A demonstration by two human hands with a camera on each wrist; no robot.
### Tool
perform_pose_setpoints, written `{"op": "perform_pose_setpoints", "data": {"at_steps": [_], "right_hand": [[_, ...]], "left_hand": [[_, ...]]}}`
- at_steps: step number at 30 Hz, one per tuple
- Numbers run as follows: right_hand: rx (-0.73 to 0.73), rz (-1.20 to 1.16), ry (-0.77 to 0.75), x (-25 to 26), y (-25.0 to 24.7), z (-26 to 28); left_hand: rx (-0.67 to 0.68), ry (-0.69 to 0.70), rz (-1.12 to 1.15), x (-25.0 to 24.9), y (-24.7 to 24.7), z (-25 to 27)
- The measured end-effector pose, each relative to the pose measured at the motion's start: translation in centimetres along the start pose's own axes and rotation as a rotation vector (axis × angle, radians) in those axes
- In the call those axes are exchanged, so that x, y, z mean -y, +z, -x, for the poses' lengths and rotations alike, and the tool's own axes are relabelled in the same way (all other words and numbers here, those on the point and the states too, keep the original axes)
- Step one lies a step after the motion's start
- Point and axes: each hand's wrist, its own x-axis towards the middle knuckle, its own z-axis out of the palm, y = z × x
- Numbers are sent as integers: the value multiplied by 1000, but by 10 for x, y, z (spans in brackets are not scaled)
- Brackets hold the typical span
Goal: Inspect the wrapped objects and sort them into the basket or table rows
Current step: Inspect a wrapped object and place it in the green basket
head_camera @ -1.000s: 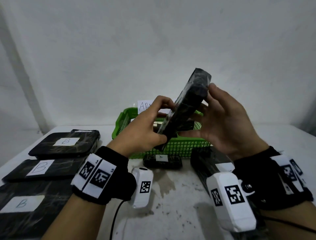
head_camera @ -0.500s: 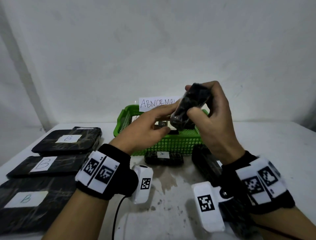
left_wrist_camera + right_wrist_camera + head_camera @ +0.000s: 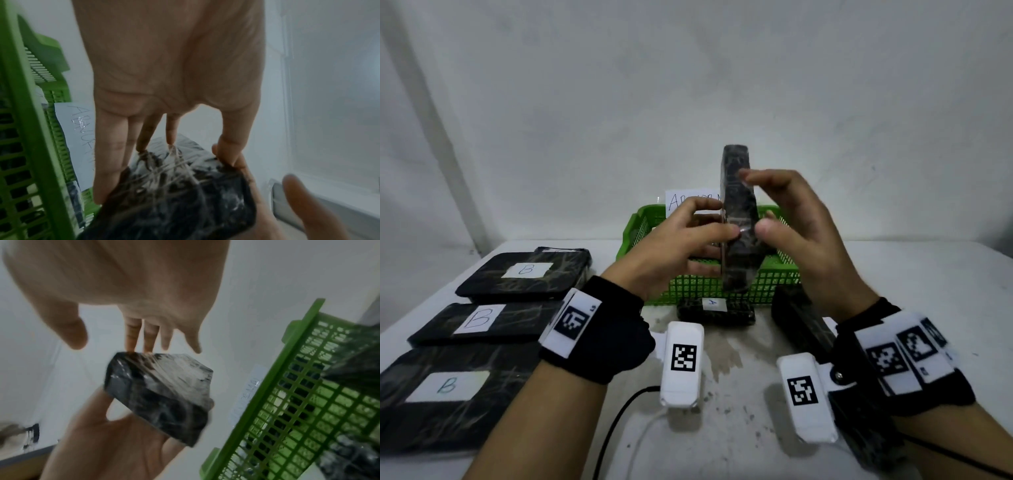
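A black wrapped object [image 3: 736, 192] stands upright in the air above the green basket [image 3: 698, 284]. My left hand [image 3: 719, 221] pinches its lower left edge between thumb and fingers; the left wrist view shows the fingers lying along the wrapped object [image 3: 180, 186]. My right hand [image 3: 755, 202] is open beside it. In the right wrist view its straight fingertips [image 3: 131, 345] touch the top edge of the wrapped object [image 3: 160, 394], and the thumb stands apart.
Three flat black packs labelled B [image 3: 524, 274] [image 3: 479, 323] [image 3: 441, 387] lie in a row at the left. A small pack labelled A [image 3: 714, 308] lies before the basket. Another dark pack [image 3: 801, 322] lies under my right wrist. A paper sign [image 3: 685, 200] stands behind the basket.
The object has turned from tilted to upright. My right hand has let go of its curled grip and opened, while my left hand has taken hold of it.
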Motion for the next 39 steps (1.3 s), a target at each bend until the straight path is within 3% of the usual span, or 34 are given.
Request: {"op": "perform_pose_setpoints", "data": {"at_steps": [4,8,13,17,22,27,34,39], "right_hand": [[-209,45,348,2,-7,-8],[-134,-50,572,-1,-13,-9],[-262,-48,414,1,-6,-10],[-305,30,375,-3,-4,-8],[-171,-7,377,2,-9,-5],[-40,-171,333,23,-11,-7],[17,-330,314,44,-18,-7],[-92,-252,214,36,-8,-8]], "left_hand": [[90,61,-54,5,2,0],[183,93,-90,7,6,1],[225,125,-64,8,10,0],[187,114,-60,11,12,-2],[55,133,-124,6,15,0],[15,281,-301,-1,9,3],[-151,515,-585,0,15,3],[-20,460,-629,10,8,-3]]}}
